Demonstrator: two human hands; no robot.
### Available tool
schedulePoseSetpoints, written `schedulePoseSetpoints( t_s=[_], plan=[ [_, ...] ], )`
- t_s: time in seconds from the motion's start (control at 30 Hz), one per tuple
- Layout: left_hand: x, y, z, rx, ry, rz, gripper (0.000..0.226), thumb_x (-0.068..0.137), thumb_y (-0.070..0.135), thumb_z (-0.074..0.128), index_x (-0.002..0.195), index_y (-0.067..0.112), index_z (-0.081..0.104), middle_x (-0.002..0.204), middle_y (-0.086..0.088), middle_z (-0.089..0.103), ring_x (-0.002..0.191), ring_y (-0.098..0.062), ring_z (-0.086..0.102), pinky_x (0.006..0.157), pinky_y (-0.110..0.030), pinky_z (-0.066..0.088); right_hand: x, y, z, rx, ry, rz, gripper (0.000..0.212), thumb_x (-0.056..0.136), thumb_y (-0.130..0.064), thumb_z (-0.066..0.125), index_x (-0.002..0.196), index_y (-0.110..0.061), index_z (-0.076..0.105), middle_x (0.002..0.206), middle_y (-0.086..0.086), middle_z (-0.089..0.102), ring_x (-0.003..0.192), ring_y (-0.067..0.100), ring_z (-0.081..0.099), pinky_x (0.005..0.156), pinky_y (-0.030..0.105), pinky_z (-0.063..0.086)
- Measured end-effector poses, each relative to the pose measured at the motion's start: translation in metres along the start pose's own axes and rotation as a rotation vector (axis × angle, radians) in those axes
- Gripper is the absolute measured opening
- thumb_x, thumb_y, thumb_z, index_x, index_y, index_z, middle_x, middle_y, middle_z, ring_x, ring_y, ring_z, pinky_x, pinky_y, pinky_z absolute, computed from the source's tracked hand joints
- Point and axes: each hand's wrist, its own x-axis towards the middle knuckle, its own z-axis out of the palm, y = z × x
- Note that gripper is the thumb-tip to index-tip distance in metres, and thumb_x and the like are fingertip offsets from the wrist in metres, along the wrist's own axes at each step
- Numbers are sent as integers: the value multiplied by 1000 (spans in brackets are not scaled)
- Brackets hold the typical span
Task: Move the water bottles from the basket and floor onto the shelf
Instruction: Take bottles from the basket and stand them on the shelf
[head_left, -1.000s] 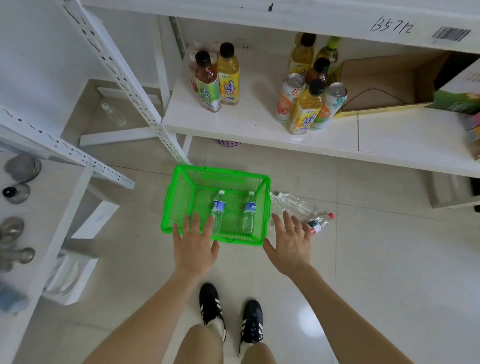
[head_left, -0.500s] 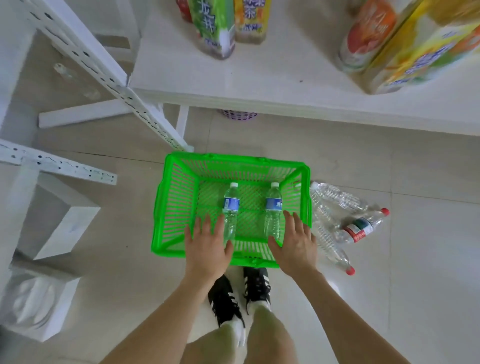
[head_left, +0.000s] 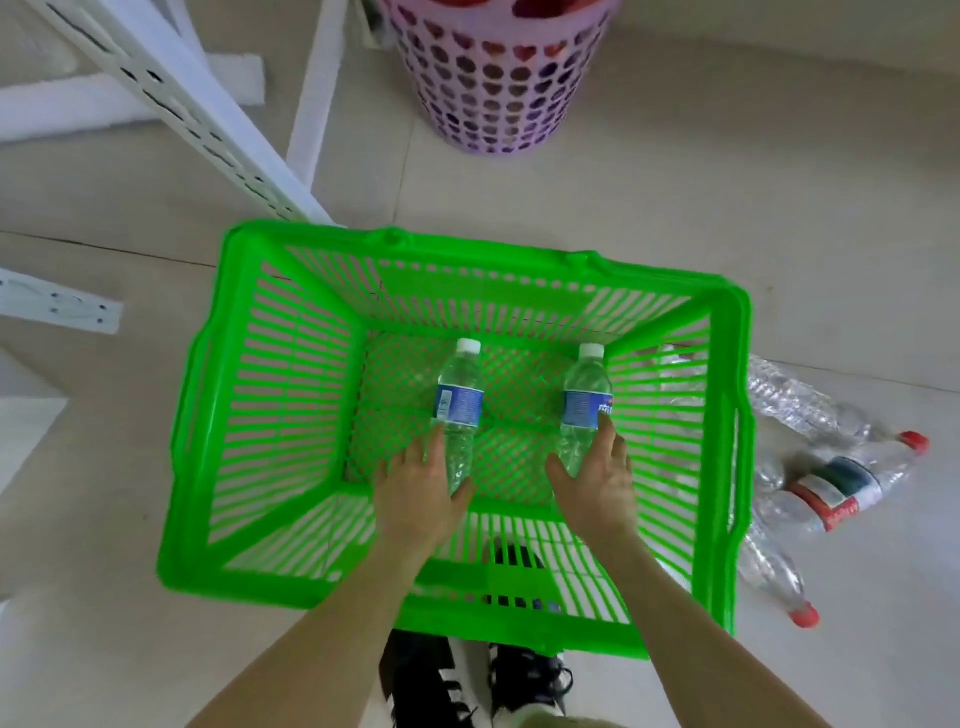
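Observation:
A green plastic basket (head_left: 467, 252) stands on the floor below me. Two clear water bottles with blue labels and white caps lie in it, one on the left (head_left: 460, 400) and one on the right (head_left: 587, 395). My left hand (head_left: 415, 493) reaches into the basket, its fingers and thumb straddling the bottom end of the left bottle. My right hand (head_left: 597, 478) does the same at the right bottle, fingers fairly straight and touching it. Several more bottles lie on the floor right of the basket, among them a red-labelled one (head_left: 841, 483) and a crumpled clear one (head_left: 795, 400). The shelf board is out of view.
A pink perforated bin (head_left: 498, 88) stands on the floor beyond the basket. A white slotted shelf upright (head_left: 197, 114) slants down to the basket's far left corner. My black shoes (head_left: 431, 680) are just behind the basket. Pale floor tiles surround it.
The view has dropped closer to the floor, and the shelf board has left it. Both hands went from above the basket's near rim down inside, onto the two bottles.

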Motion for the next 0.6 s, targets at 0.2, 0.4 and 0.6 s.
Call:
schedulePoseSetpoints(
  t_s=[0.2, 0.4, 0.6],
  plan=[
    [41, -3, 13, -295, -92, -96, 78, 83, 49, 65, 142, 13, 27, 115, -10, 61, 95, -28, 64, 83, -44, 56, 31, 5, 22, 34, 51, 44, 87, 87, -37, 64, 150, -4, 15, 139, 25, 38, 121, 44, 44, 94, 50, 44],
    [67, -8, 31, -565, -107, -164, 67, 79, 45, 74, 129, 12, 43, 116, -8, 61, 97, -25, 64, 87, -43, 54, 51, 1, 38, 72, 136, 89, 90, 87, -36, 65, 152, -5, 11, 134, 27, 40, 113, 46, 50, 87, 51, 48],
    [76, -8, 37, -727, -71, -222, 57, 68, 44, 83, 108, 22, 48, 93, 6, 68, 76, -13, 67, 73, -35, 57, 73, -1, 41, 113, 121, 187, 82, 86, -41, 65, 146, -8, 19, 128, 18, 49, 102, 42, 60, 77, 44, 48]
  ],
)
